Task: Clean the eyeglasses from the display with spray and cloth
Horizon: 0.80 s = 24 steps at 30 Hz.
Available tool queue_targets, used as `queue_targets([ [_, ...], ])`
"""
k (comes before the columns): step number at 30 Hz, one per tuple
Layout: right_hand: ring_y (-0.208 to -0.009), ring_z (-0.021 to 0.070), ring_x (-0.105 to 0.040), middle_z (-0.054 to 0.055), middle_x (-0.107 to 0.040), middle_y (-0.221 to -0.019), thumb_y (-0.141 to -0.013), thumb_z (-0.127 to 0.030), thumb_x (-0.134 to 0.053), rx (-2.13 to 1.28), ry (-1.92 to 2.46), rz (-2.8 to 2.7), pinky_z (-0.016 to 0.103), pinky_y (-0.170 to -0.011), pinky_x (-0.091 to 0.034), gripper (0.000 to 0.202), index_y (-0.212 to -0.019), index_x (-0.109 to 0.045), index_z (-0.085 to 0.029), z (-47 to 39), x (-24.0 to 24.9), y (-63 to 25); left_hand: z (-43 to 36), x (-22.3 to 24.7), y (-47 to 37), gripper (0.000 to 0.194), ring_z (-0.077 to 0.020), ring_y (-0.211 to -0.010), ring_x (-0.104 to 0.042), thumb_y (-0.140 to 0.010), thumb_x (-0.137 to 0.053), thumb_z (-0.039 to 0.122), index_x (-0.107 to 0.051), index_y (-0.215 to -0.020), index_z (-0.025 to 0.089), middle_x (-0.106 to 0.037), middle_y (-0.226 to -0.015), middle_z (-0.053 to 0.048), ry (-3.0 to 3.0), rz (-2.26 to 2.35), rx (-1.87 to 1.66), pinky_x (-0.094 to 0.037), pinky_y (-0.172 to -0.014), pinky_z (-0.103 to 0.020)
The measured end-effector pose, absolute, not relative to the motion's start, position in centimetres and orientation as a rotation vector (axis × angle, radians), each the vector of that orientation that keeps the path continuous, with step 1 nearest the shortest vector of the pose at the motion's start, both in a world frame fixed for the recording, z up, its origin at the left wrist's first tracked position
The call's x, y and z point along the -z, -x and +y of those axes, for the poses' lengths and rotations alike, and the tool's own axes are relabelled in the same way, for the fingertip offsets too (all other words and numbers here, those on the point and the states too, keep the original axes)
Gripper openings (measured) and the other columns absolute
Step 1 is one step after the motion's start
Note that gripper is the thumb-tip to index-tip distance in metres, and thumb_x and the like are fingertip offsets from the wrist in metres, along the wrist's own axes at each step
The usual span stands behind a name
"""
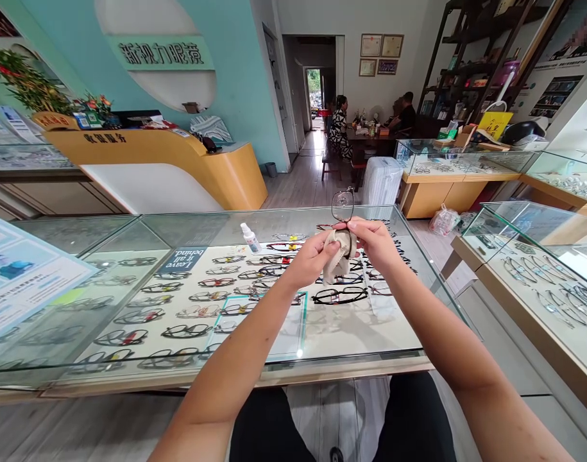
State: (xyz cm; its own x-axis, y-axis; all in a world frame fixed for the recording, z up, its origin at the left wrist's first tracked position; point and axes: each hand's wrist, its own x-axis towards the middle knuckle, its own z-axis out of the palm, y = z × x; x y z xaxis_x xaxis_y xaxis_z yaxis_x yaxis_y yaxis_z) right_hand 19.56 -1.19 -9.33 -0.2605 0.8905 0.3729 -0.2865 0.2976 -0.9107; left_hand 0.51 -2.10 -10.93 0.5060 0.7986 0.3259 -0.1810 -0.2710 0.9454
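Above the glass display case [331,346], both my hands are raised close together. My left hand [314,258] is closed on a beige cleaning cloth [335,269], part of which hangs below the fingers. My right hand [370,239] pinches a pair of eyeglasses [342,206] with a thin dark frame. One lens stands upright above the fingers; the other is partly hidden behind the cloth and fingers. On the glass top, to the left of my hands, stands a small white spray bottle [250,238].
Rows of eyeglasses [340,294] lie inside the case beneath my hands. A printed leaflet [28,276] juts in at the left. To the right is another display case [538,269]. Behind stand a wrapped suitcase [382,179] and a yellow counter [235,173]; two people sit at a table.
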Motion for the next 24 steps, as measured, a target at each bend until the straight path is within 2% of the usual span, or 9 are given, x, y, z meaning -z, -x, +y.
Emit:
queue_targets([
  [2, -0.064, 0.0112, -0.045, 0.002, -0.060, -0.092, -0.091, -0.052, -0.083, -1.266, 0.586, -1.380, 0.030, -0.054, -0.039, 0.031, -0.097, -0.091, -0.023, -1.1, 9.5, -19.4, -2.3, 11.1, -0.8, 0.067, -0.0257, -0.084, -0.082, -0.090, -0.085, 0.063, -0.063, -0.135, 0.018, -0.082, -0.101, -0.010, -1.522, 0.575, -1.071, -0.067, -0.076, -0.036],
  [4, -0.067, 0.0127, -0.049, 0.002, -0.061, -0.093, -0.092, -0.053, -0.082, -1.256, 0.570, -1.387, 0.032, -0.057, -0.044, 0.030, -0.095, -0.091, -0.024, -1.2, 9.8, -19.1, -2.5, 11.5, -1.3, 0.071, -0.0207, -0.070, -0.078, -0.087, -0.087, 0.063, -0.060, -0.136, 0.019, -0.080, -0.092, -0.006, -1.468, 0.644, -1.169, -0.064, -0.065, -0.031],
  [7, -0.076, 0.0172, -0.056, 0.005, -0.064, -0.092, -0.094, -0.056, -0.080, -1.206, 0.577, -1.451, 0.035, -0.068, -0.052, 0.038, -0.077, -0.086, -0.023, -1.4, 10.0, -18.7, -2.6, 12.0, -2.1, 0.065, -0.0151, -0.053, -0.068, -0.093, -0.077, 0.071, -0.061, -0.127, 0.018, -0.073, -0.072, 0.000, -1.445, 0.744, -1.292, -0.054, -0.049, -0.023],
  [9, -0.074, 0.0171, -0.054, 0.004, -0.062, -0.087, -0.093, -0.058, -0.081, -1.213, 0.588, -1.454, 0.036, -0.068, -0.052, 0.039, -0.075, -0.085, -0.023, -1.6, 9.9, -18.6, -2.3, 12.0, -2.0, 0.066, -0.0157, -0.052, -0.068, -0.095, -0.071, 0.075, -0.061, -0.126, 0.018, -0.072, -0.069, 0.000, -1.450, 0.740, -1.295, -0.054, -0.049, -0.024],
  [13, -0.063, 0.0115, -0.045, 0.002, -0.056, -0.088, -0.087, -0.056, -0.086, -1.281, 0.617, -1.349, 0.030, -0.050, -0.038, 0.035, -0.092, -0.090, -0.022, -1.5, 9.4, -18.9, -1.7, 11.5, -0.5, 0.066, -0.0249, -0.079, -0.081, -0.097, -0.068, 0.074, -0.065, -0.130, 0.017, -0.081, -0.091, -0.010, -1.543, 0.593, -1.096, -0.064, -0.067, -0.032],
  [15, -0.063, 0.0105, -0.044, 0.002, -0.057, -0.091, -0.086, -0.055, -0.086, -1.300, 0.626, -1.324, 0.028, -0.047, -0.032, 0.035, -0.092, -0.090, -0.021, -1.4, 9.3, -19.1, -1.5, 11.1, 0.2, 0.062, -0.0294, -0.096, -0.082, -0.098, -0.072, 0.069, -0.067, -0.132, 0.017, -0.082, -0.107, -0.015, -1.583, 0.534, -0.982, -0.066, -0.075, -0.035],
  [17, -0.063, 0.0101, -0.044, 0.002, -0.057, -0.089, -0.086, -0.054, -0.085, -1.331, 0.621, -1.300, 0.028, -0.047, -0.033, 0.035, -0.093, -0.090, -0.021, -1.3, 9.5, -19.1, -1.7, 11.0, 0.4, 0.064, -0.0298, -0.100, -0.082, -0.095, -0.079, 0.063, -0.064, -0.138, 0.018, -0.081, -0.117, -0.016, -1.586, 0.529, -0.942, -0.066, -0.077, -0.035],
  [20, -0.060, 0.0101, -0.045, 0.000, -0.057, -0.082, -0.086, -0.056, -0.087, -1.397, 0.591, -1.246, 0.029, -0.051, -0.039, 0.036, -0.096, -0.090, -0.021, -1.3, 10.0, -18.5, -2.2, 11.1, -0.2, 0.071, -0.0221, -0.077, -0.080, -0.091, -0.084, 0.062, -0.058, -0.142, 0.019, -0.082, -0.104, -0.011, -1.546, 0.638, -1.065, -0.063, -0.063, -0.029],
  [24, -0.058, 0.0126, -0.054, -0.001, -0.059, -0.078, -0.087, -0.059, -0.086, -1.398, 0.542, -1.280, 0.033, -0.059, -0.048, 0.037, -0.094, -0.088, -0.022, -1.7, 10.3, -17.5, -2.5, 11.4, -1.5, 0.064, -0.0129, -0.048, -0.063, -0.095, -0.073, 0.072, -0.065, -0.127, 0.017, -0.073, -0.071, -0.001, -1.499, 0.765, -1.290, -0.049, -0.047, -0.022],
])
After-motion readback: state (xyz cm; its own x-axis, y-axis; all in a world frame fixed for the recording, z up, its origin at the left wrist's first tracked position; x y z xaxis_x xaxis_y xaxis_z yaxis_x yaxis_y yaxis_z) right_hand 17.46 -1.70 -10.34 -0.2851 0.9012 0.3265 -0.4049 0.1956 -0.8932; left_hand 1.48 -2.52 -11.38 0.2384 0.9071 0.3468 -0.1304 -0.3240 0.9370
